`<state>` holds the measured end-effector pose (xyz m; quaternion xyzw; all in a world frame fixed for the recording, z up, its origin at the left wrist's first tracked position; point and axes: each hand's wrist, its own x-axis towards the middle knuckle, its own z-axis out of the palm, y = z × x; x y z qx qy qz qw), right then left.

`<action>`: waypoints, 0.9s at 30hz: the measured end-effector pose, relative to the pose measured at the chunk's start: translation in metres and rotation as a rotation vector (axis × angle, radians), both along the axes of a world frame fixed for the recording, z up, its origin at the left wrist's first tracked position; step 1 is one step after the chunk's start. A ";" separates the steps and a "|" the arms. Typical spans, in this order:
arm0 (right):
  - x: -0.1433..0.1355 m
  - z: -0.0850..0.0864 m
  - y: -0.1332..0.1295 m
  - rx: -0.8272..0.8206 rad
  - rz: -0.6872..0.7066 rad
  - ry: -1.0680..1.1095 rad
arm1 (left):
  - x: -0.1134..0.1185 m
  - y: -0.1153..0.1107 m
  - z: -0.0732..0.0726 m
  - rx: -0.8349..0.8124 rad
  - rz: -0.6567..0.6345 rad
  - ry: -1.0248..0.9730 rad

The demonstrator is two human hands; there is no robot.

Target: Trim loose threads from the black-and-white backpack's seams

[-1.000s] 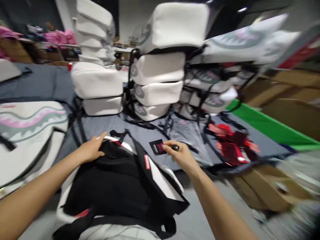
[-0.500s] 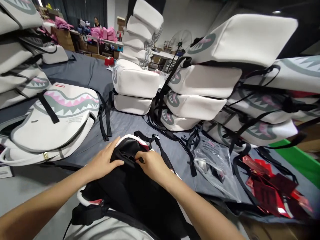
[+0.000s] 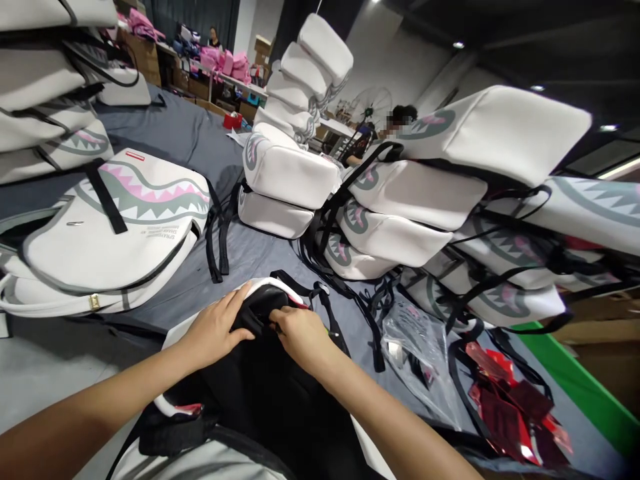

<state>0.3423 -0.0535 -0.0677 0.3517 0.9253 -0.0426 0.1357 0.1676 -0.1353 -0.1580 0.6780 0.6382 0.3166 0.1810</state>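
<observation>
An open white backpack with black lining (image 3: pixel 280 417) lies in front of me, its mouth spread toward me. My left hand (image 3: pixel 217 330) grips the white rim at the far end, fingers over the outside and thumb on the black lining. Beside it, my right hand (image 3: pixel 303 337) is closed, with thumb and fingers pinched together at a black inner pocket (image 3: pixel 265 305). What sits between those fingertips is hidden. Black straps (image 3: pixel 327 307) with a buckle lie just beyond the right hand.
A white backpack with a shark-mouth print (image 3: pixel 117 250) lies at the left. Stacks of similar white backpacks (image 3: pixel 417 193) rise ahead and at both sides. On the right are a clear plastic bag (image 3: pixel 420 363) and red packets (image 3: pixel 513 407). People are in the background.
The view has tilted and shifted, bringing another person into sight behind the right stack. Both hands stay at the inner pocket; my right hand's fingers have moved slightly.
</observation>
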 end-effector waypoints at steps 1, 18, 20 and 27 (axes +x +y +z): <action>-0.003 0.000 0.001 0.000 -0.032 0.081 | 0.000 0.000 -0.001 0.005 -0.003 -0.004; -0.016 -0.010 0.008 -0.047 0.128 0.216 | -0.001 -0.003 -0.008 0.048 -0.018 -0.075; -0.026 -0.008 0.005 -0.058 0.120 0.223 | -0.001 -0.003 -0.009 0.048 -0.015 -0.081; -0.018 0.008 0.000 0.058 0.210 0.074 | -0.002 -0.003 -0.006 0.003 -0.003 -0.123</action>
